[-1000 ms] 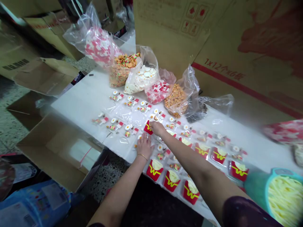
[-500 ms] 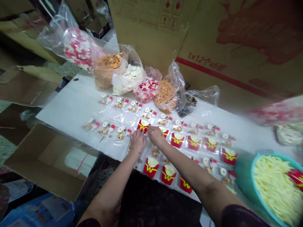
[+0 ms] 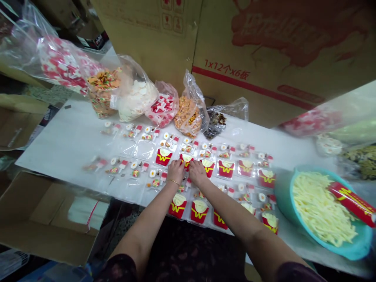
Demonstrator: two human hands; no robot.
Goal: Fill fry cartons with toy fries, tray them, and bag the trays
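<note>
Between my two hands lies a small red fries carton [image 3: 186,157] with a yellow W and pale fries on top, set in a clear plastic tray. My left hand [image 3: 176,170] has bent fingers on its left edge; a thin bracelet circles the wrist. At its right edge is my right hand [image 3: 197,172], fingers bent down and pressed together. The fingertips are partly hidden. To the left, another fries carton [image 3: 163,156] sits in its tray. A further fries carton [image 3: 207,167] is just right of my right hand. Small toy-like food pieces [image 3: 189,145] fill the tray's upper part.
Clear bags of small pieces, including a red-and-white bag [image 3: 162,105] and an orange bag [image 3: 188,115], line the table's back. At right stands a turquoise basin [image 3: 296,196] of pale strips with a red packet [image 3: 352,201] on top. An open cardboard box [image 3: 47,219] is at lower left.
Both hands have moved from the leftmost fries carton of the upper row to the one right of it. The camera view has turned to the right.
</note>
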